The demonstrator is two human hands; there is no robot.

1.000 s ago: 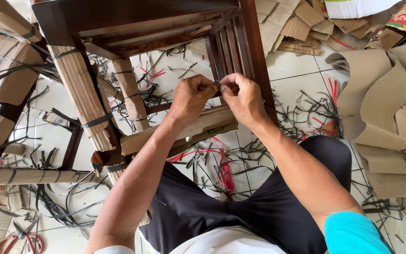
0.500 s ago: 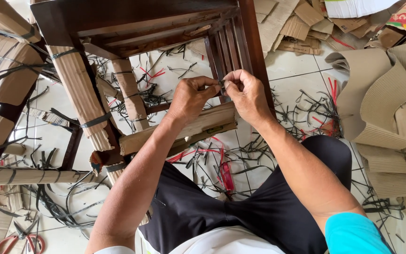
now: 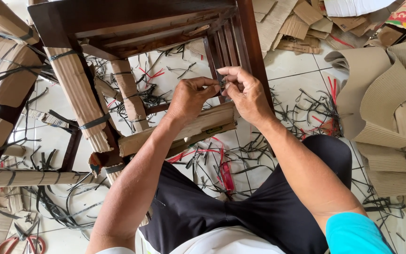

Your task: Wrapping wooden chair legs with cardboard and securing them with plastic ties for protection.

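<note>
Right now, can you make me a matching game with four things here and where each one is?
Things:
1. scissors
2. slats
3. cardboard roll
4. red strap

Places:
A. on the tiles between the knees
B. far right, on the floor
C. bottom left corner
D. just above the two hands

Pairs: 1-C, 2-D, 3-B, 4-A

Glossy dark wooden chair frame [image 3: 252, 51] (legs in matt, ribbed corrugated cardboard [image 3: 78, 94]), smooth floor tiles [image 3: 292, 66]
</note>
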